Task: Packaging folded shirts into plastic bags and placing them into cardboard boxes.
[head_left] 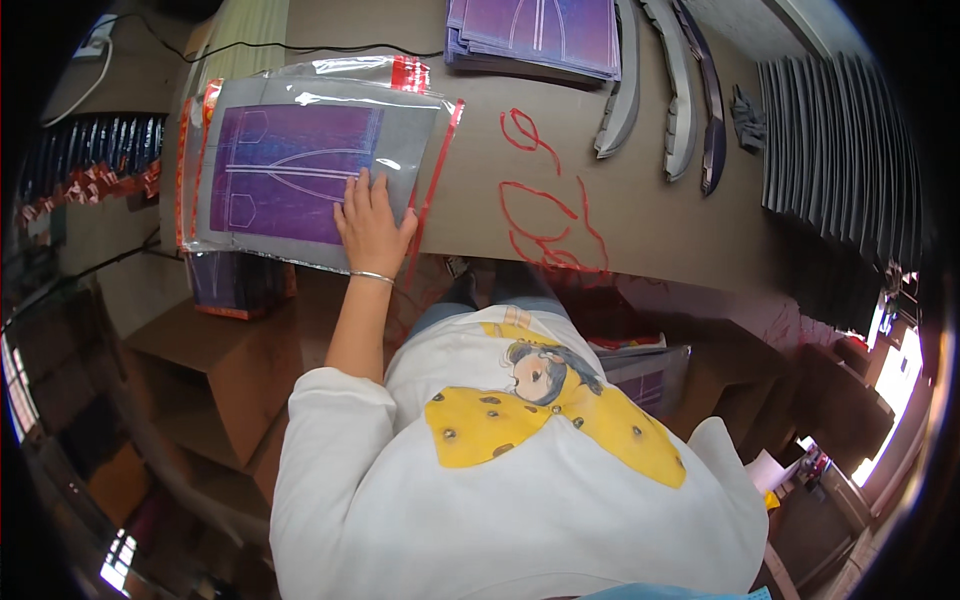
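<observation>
My left hand [372,222] lies flat with its fingers stretched over the lower right part of a clear plastic bag [412,140] with red edge strips. Inside or under the film shows a grey piece with a purple printed sheet [290,175] bearing white line drawings of trouser details. Further bag edges stick out beneath it, so it seems to lie on a small pile. My right hand is out of sight; only the right sleeve [712,445] shows at my side. To the right of the bag, curled thin red strips [540,225] lie loose on the table [465,200].
A stack of purple printed sheets [535,35] sits at the far side, beside curved grey plastic pieces [680,110]. Thin grey pieces [840,150] stand in a row at right. Dark red-edged packets [95,160] fill the left. Cardboard boxes [215,370] stand below the table edge.
</observation>
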`<state>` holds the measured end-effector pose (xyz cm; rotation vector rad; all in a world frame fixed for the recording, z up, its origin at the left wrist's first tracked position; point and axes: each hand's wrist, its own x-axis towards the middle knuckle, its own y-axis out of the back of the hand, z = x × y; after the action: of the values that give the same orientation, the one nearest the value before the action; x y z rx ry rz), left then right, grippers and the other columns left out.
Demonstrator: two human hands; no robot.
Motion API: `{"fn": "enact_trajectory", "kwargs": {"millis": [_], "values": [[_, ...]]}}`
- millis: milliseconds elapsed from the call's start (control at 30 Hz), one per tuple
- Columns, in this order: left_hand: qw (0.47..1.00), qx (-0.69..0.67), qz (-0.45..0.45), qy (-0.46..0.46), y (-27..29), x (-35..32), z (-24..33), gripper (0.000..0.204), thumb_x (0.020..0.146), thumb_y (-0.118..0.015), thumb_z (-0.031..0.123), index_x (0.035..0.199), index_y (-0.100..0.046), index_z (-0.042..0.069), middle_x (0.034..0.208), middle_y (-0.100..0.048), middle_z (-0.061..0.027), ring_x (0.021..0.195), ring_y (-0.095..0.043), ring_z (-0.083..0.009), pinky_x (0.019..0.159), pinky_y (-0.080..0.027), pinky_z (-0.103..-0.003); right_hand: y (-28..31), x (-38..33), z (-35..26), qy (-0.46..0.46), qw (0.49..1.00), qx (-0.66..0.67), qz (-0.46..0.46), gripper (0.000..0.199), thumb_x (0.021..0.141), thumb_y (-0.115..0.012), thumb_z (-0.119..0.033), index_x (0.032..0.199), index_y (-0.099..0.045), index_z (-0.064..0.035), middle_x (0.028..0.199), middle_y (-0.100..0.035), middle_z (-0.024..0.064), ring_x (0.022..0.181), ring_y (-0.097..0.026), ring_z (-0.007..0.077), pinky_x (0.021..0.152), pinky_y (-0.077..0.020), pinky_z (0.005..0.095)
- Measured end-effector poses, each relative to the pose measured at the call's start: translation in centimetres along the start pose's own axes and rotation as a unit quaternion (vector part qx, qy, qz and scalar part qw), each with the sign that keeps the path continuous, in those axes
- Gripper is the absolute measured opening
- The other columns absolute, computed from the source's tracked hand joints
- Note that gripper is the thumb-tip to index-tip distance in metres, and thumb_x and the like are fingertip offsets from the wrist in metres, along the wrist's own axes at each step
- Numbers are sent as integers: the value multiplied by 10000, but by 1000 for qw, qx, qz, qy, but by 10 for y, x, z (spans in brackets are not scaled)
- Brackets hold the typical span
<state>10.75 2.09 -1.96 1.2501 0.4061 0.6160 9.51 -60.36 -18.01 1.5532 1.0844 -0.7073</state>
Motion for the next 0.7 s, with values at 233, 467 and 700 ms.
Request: {"fn": "enact_trajectory", "kwargs": {"millis": [233, 467, 700], "values": [[999, -34, 3, -6, -8, -3, -10, 511, 794, -635, 218, 1252, -494, 41, 1365, -448, -163, 1303, -371, -349, 1053, -300, -503, 260, -42, -334, 199, 964, -153, 90, 302, 769, -664, -382, 783, -672, -81, 752, -630, 156, 738, -601, 362, 660, -479, 449], [992, -121, 24, -12, -11, -9, -25, 426, 802, -623, 166, 1204, -541, 51, 1353, -464, -143, 1306, -377, -328, 1079, -279, -475, 242, 65, -512, 622, 722, -170, 253, 140, 803, -626, -174, 926, -675, -131, 938, -620, 40, 959, -550, 246, 889, -400, 389], [991, -132, 37, -2, -10, -16, -27, 408, 781, -623, 148, 1178, -572, 73, 1353, -475, -134, 1309, -383, -320, 1086, -275, -466, 232, 112, -584, 628, 665, -371, 162, 57, 753, -664, -225, 804, -691, -225, 892, -620, -68, 942, -563, 150, 932, -329, 429]]}}
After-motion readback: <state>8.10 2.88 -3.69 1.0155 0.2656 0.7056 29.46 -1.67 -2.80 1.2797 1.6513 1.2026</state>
